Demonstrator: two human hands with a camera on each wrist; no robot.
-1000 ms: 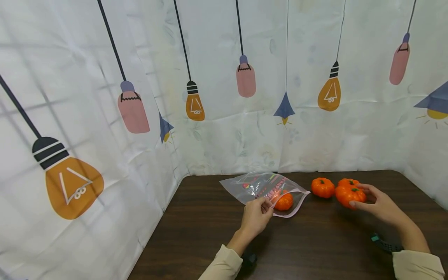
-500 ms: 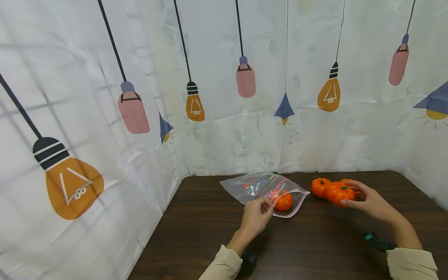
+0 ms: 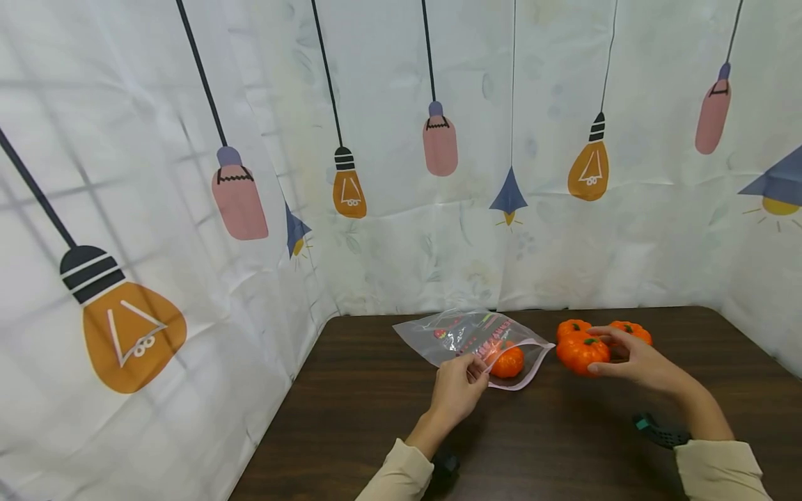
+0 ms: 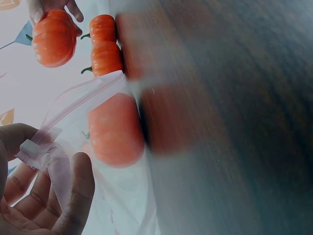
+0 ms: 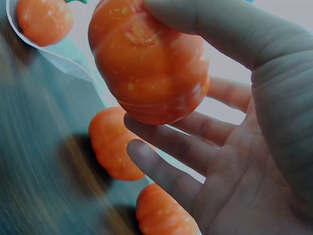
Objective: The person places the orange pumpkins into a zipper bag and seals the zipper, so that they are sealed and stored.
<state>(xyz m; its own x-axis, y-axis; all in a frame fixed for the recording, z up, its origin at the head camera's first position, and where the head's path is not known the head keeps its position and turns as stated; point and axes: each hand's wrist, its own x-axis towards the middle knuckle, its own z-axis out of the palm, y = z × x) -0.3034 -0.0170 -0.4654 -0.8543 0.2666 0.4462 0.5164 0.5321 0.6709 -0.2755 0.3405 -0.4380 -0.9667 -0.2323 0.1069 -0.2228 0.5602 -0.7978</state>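
Note:
My left hand (image 3: 459, 391) pinches the edge of a clear zip bag (image 3: 438, 332) by its pink-trimmed mouth; the slider shows between thumb and fingers in the left wrist view. Inside the bag sits one small orange pumpkin (image 3: 507, 362). My right hand (image 3: 645, 358) grips another orange pumpkin (image 5: 149, 63) between thumb and fingers, raised above the table to the right of the bag's mouth. Behind it on the table stand two more pumpkins, a left one (image 3: 571, 327) partly hidden by the held one and a right one (image 3: 633, 330) partly hidden by my hand.
The dark wooden table (image 3: 351, 403) reaches back to a white curtain (image 3: 401, 257) printed with lamps and bulbs, which also hangs along the left side. A dark band with a green end (image 3: 661, 431) shows by my right wrist.
My right hand has moved left with the pumpkin in it, toward the bag, uncovering the right-hand pumpkin behind. The left hand and the bag have stayed in place.

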